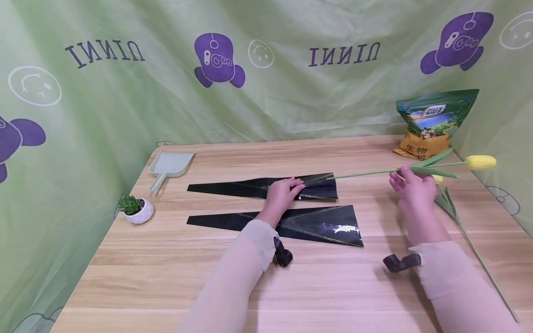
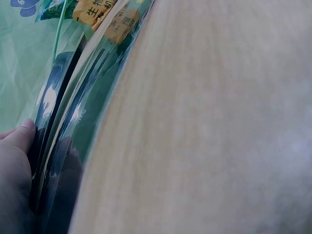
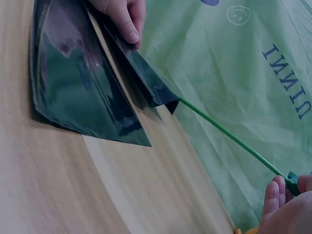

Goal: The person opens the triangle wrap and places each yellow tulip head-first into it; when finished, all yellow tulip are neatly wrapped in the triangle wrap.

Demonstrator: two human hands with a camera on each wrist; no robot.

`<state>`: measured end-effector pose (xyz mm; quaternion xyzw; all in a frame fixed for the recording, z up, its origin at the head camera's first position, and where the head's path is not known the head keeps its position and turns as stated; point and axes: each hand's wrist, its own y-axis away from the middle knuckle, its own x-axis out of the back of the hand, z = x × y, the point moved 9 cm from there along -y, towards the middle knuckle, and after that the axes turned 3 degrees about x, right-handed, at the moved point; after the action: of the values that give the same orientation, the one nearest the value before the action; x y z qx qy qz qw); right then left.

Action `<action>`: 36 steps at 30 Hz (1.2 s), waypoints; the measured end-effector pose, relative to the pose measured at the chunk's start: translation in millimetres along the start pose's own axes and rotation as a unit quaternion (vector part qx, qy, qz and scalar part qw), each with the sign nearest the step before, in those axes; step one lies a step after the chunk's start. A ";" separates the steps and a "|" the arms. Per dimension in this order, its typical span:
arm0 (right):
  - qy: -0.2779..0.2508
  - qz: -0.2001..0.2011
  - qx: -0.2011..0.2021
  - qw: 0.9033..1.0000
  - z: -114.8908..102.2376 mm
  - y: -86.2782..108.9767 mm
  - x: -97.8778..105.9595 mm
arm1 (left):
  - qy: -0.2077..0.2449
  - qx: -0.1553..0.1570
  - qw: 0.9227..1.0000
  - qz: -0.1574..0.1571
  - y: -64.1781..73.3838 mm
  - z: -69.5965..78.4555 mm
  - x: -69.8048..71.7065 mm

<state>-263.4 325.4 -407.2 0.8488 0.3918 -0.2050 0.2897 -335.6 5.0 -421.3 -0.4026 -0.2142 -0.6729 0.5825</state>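
My left hand (image 1: 281, 194) pinches the far black flower sleeve (image 1: 233, 187), a long tapering film wrapper whose wide end faces right. A yellow artificial tulip (image 1: 480, 162) is in my right hand (image 1: 416, 189), held by the stem near its green leaves. Its thin stem (image 3: 229, 135) runs leftward, and the lower end goes into the sleeve's wide mouth. Nearer me lies a second black sleeve (image 1: 325, 226), flat and glossy, under my left wrist. Another yellow tulip (image 1: 479, 259) lies on the table at the right, its bloom mostly hidden behind my right hand.
At the back right of the wooden table (image 1: 166, 277) stands a green and orange bag (image 1: 433, 122). A pale dustpan (image 1: 170, 164) lies at the back left, with a small potted succulent (image 1: 139, 210) by the left edge. Green printed fabric (image 1: 283, 106) hangs behind.
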 end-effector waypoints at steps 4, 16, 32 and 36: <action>0.030 -0.023 -0.005 0.999 12.3 2.5 -6.3 | -0.005 -0.001 1.000 0.001 -0.7 -0.2 0.0; 0.105 -0.045 -0.044 0.992 61.5 17.5 -30.5 | 0.012 0.001 1.000 0.003 0.9 0.6 2.0; 0.200 -0.123 -0.008 0.972 98.5 31.3 -62.1 | 0.022 0.008 1.000 -0.005 1.5 -0.5 1.6; 0.221 -0.123 -0.001 0.967 100.0 32.1 -63.8 | 0.020 0.008 1.000 -0.003 1.0 -1.3 1.0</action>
<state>-289.1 208.4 -434.7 0.8178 0.5480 -0.0458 0.1696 -335.0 3.2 -421.4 -0.3836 -0.2089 -0.6810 0.5877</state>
